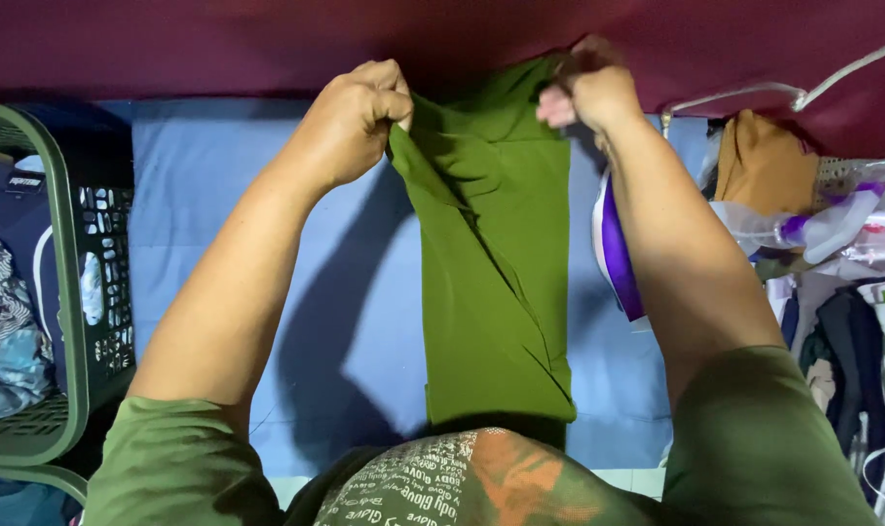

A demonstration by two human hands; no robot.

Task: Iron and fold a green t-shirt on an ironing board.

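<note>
Laundry basket (67,292) cut off at left edge

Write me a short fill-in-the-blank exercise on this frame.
1. Both hands pinch the far edge of a folded ____ garment.
2. The garment lies on a ____ sheet.
3. The basket of clothes stands at the person's ____ side.

Missing words: green; blue; left
</note>
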